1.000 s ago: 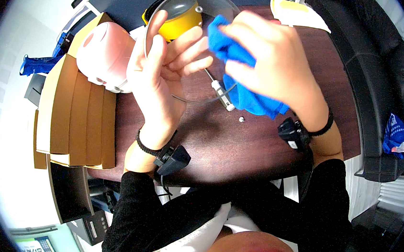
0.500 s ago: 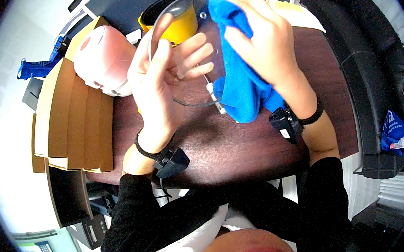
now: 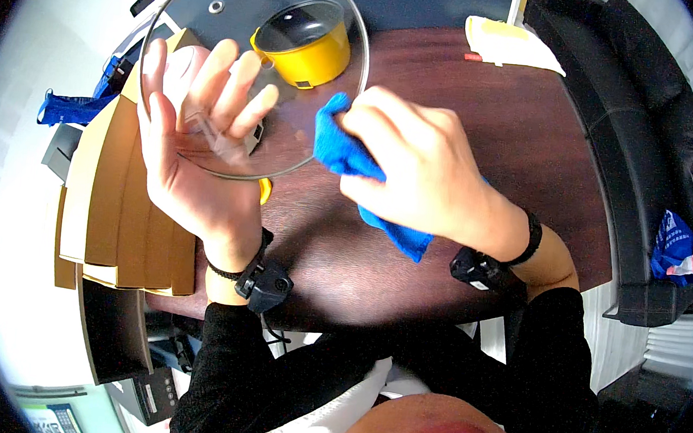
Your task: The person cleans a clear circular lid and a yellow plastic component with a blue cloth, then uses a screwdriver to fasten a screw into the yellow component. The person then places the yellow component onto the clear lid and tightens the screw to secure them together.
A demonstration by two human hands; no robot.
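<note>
Head view: the left hand (image 3: 202,167) is holding up a round, clear glass lid (image 3: 289,117) with a metal rim, above the far left part of a dark brown table (image 3: 486,130). Its thumb and one finger are gripping near the lid's left edge; the other three fingers are spreading, slightly bent, and showing through the glass. Their exact contact with it is hard to tell. The lid's top edge is just reaching the upper border of the view.

The right hand (image 3: 417,161) is gripping a bunched blue cloth (image 3: 340,146), fingers closed around it. The cloth is overlapping the lid's lower right rim, hiding a stretch of it; whether it is pressing on the glass cannot be told. Its lower corner is hanging below the hand.

Through the lid, a yellow pot (image 3: 314,67) with a dark inside is showing on the table. A pale pink appliance (image 3: 185,62) is sitting mostly hidden behind the left hand. A small yellow object (image 3: 265,190) is peeking out beside that hand, too covered to identify. Cardboard boxes (image 3: 129,206) are standing at left, partly blocked by the hand. At far right, a blue package (image 3: 682,246) is resting on a black sofa (image 3: 617,141), which is fading into the dark fisheye border.
</note>
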